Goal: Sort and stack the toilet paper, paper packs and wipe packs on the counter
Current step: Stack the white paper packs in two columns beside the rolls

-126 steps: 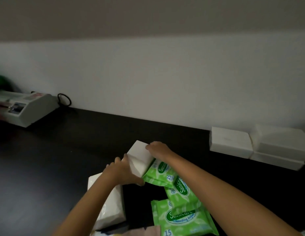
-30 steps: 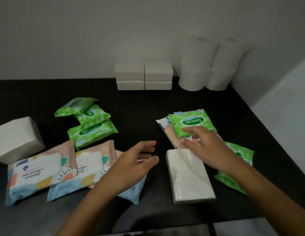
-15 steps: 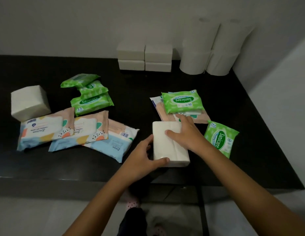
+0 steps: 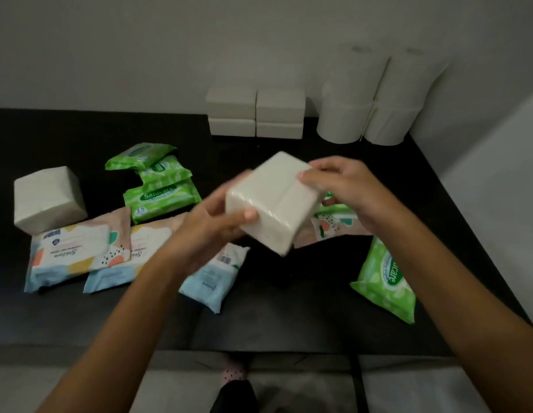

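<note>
Both the left hand point(image 4: 208, 225) and right hand point(image 4: 345, 186) are clamped on a white paper pack point(image 4: 274, 201), held tilted above the bench point(image 4: 289, 317) middle.

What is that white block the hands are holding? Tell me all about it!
The white paper pack is a soft, boxy brick in shiny clear wrap, with a seam running along its top face. It is lifted off the black counter and tilted. The left hand grips its near left side, thumb on the front. The right hand holds its far right end. Nothing else touches it.
</note>
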### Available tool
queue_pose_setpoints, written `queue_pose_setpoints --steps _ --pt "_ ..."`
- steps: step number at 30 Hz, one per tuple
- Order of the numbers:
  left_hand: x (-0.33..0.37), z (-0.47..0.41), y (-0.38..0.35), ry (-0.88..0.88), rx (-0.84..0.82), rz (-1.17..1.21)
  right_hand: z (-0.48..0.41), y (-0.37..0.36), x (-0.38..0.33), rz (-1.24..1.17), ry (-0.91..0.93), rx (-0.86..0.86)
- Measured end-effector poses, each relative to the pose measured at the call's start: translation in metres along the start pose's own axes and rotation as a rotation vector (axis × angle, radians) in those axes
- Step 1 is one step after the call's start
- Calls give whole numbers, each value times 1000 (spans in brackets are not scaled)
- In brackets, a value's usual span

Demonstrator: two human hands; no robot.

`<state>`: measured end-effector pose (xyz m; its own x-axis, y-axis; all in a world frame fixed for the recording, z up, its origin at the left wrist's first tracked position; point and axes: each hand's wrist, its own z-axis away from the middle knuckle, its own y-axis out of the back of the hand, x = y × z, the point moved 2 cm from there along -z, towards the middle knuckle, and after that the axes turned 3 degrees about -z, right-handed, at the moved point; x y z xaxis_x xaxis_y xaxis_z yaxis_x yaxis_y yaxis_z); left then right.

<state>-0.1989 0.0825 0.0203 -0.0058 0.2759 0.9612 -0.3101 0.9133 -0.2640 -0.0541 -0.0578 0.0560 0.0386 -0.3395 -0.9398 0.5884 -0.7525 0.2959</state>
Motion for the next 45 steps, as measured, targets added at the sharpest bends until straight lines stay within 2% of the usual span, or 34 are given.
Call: queue_pose_setpoints --steps 3,7,14,19,21,28,38,45 --pt "32 -41 23 -70 3 234 -27 -9 -30 -115 34 88" --pt "57 -107 50 -85 182 434 -73 -32 -57 -234 49 177" --pt "82 -207 67 -58 266 268 -149 -40 -79 -320 -15 299" --pt "93 -259 71 21 224 -172 -192 -22 -81 -259 -25 345" --pt "97 -277 68 33 244 -245 -207 -14 -81 -222 3 368" --pt "98 -319 62 114 251 -353 -262 4 -67 -86 49 319" --pt "75 -338 71 144 270 -280 -282 4 -45 184 118 251" --pt "76 -338 70 173 286 -260 -283 5 -43 236 186 305"
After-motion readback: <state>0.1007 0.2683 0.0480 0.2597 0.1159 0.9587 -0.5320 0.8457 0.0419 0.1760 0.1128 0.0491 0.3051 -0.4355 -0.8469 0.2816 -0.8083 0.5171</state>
